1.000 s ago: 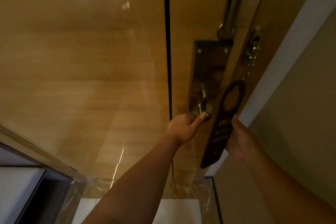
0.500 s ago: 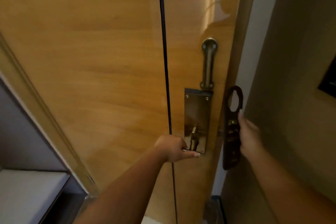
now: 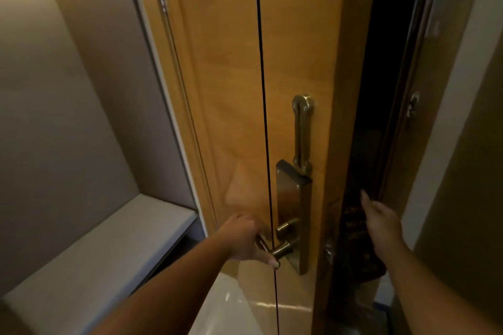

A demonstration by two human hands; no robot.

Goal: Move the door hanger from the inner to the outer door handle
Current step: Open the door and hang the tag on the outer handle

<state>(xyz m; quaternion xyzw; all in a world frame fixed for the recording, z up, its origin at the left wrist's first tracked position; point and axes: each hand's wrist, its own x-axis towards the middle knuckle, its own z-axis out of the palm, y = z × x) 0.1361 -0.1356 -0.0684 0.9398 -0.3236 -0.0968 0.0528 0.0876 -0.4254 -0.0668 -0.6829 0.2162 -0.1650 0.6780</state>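
Observation:
My left hand (image 3: pixel 245 238) grips the brass inner door handle (image 3: pixel 283 249) on its metal plate (image 3: pixel 292 198). The wooden door (image 3: pixel 294 49) stands ajar, with a dark gap along its right edge. In that gap my right hand (image 3: pixel 381 226) holds the dark door hanger (image 3: pixel 353 223), which stands upright beside the door's edge. The hanger has faint light lettering, and its upper part blends into the darkness. The outer handle is hidden behind the door.
A brass swing-bar door guard (image 3: pixel 302 136) sits above the handle plate. The door frame (image 3: pixel 408 106) carries a small metal catch (image 3: pixel 412 107). A grey bench or shelf (image 3: pixel 109 247) runs along the wall at the left. Pale floor (image 3: pixel 217 304) shows below.
The door has swung further toward me, widening the dark gap. My right hand has carried the hanger into that gap. My left hand stays on the inner handle.

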